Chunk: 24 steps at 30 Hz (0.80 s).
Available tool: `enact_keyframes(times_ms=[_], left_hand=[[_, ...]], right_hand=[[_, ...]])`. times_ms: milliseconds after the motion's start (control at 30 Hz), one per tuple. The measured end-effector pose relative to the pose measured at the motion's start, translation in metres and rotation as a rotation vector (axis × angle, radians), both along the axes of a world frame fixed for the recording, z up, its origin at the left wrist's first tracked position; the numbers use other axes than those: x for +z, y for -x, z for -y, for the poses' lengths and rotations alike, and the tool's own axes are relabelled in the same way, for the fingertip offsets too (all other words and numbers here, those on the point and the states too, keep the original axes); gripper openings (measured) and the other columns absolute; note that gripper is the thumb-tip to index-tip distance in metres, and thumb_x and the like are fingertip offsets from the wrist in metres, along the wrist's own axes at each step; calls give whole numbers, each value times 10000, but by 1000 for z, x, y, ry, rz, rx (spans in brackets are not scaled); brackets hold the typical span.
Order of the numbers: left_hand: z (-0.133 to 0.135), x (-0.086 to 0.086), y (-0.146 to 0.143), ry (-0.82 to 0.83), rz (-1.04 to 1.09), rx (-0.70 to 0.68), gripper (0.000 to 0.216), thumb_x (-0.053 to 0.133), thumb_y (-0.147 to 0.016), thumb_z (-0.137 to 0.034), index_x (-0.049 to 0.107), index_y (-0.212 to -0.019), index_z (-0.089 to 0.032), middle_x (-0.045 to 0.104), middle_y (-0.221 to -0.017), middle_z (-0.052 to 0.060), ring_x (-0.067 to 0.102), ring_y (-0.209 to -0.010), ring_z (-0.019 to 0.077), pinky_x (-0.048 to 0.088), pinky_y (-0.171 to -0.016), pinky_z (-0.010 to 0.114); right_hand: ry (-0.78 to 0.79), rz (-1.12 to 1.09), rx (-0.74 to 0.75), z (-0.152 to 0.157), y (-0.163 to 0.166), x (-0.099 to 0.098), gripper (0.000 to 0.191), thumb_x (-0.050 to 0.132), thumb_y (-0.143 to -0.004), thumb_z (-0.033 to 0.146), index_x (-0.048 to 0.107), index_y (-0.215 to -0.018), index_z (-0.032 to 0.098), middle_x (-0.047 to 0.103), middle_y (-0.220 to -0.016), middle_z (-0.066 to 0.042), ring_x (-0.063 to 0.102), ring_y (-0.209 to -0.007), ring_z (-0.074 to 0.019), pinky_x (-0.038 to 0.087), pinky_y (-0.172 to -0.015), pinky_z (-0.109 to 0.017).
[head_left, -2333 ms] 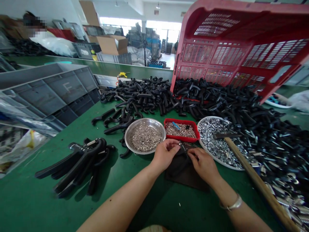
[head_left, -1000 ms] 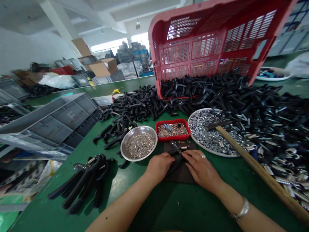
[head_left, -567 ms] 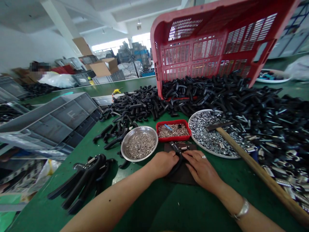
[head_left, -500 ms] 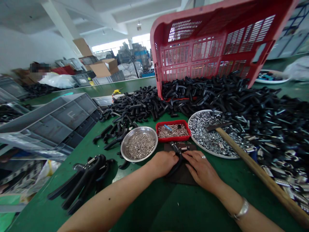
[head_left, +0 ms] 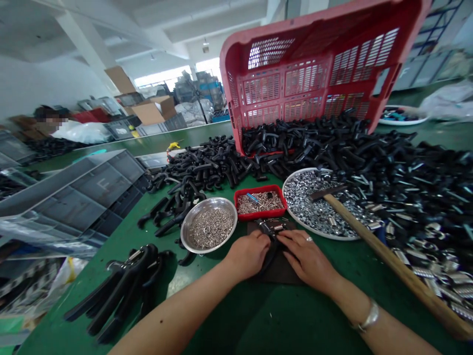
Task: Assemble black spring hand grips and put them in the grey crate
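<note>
A black curved handle point(head_left: 271, 259) with a metal fitting at its far end lies on a dark mat point(head_left: 286, 273). My left hand point(head_left: 248, 254) is closed around this handle from the left. Opposite it, my right hand point(head_left: 308, 256), with a ring and a bangle, lies flat with fingers stretched out, their tips touching the handle's side near the fitting. A small coil spring point(head_left: 279, 228) shows just beyond the right fingertips. My fingers hide much of the handle. Behind the mat stands a red tray point(head_left: 259, 215) of small pins, with a blue-handled tool on top.
A metal bowl point(head_left: 185, 231) of small rings stands left of the tray. A hammer point(head_left: 354, 222) lies across a white dish point(head_left: 291, 209) of metal parts. Black handles spill from a tipped red crate point(head_left: 227, 88); more handles point(head_left: 125, 276) lie left. Another person is far left.
The whole view has shifted slightly, things appearing farther left. Both hands keep their places at the black handle, with the left fingers a little more curled.
</note>
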State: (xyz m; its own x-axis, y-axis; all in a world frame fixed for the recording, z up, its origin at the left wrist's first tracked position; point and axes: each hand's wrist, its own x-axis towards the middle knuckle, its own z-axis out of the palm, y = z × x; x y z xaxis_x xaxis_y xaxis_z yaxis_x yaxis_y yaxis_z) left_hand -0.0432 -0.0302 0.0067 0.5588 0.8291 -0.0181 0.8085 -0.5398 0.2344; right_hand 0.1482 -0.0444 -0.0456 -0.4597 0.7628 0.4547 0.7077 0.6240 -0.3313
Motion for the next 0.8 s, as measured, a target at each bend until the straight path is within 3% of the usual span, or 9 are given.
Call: enact_keyframes(times_ms=[167, 300, 633, 800], left_hand=[[-11, -5, 4, 70, 410, 155, 109, 475, -755, -198, 578, -783, -174, 591, -724, 4, 527, -607, 111, 414, -580, 215], [-22, -13, -3, 107, 541, 218, 139, 482, -752, -207, 601, -806, -159, 616, -713, 2, 534, -594, 107, 409, -563, 207], [-37, -17, -13, -62, 279, 148, 142, 535, -787, -281, 645, -855, -221, 592, -924, 8, 566, -806, 138, 435, -713, 239], [-36, -23, -8, -74, 279, 105, 166, 499, -809, -217, 646, -884, -212, 556, -950, 8, 558, -823, 122, 449, -740, 226]], right_hand=[[17, -1, -1, 0, 1, 1, 347, 431, -812, 164, 525, -1146, 164, 534, -1126, -116, 448, -1059, -232, 403, -906, -437], [37, 3, 8, -1, 1, 1, 345, 436, -811, 156, 525, -1144, 142, 526, -1131, -126, 434, -1067, -238, 405, -904, -433], [49, -13, 13, -1, 1, 2, 332, 431, -821, 164, 524, -1139, 142, 519, -1133, -126, 428, -1064, -235, 407, -899, -428], [52, -23, 18, -1, 1, 1, 343, 435, -813, 154, 516, -1147, 156, 519, -1133, -117, 433, -1059, -229, 409, -897, -432]])
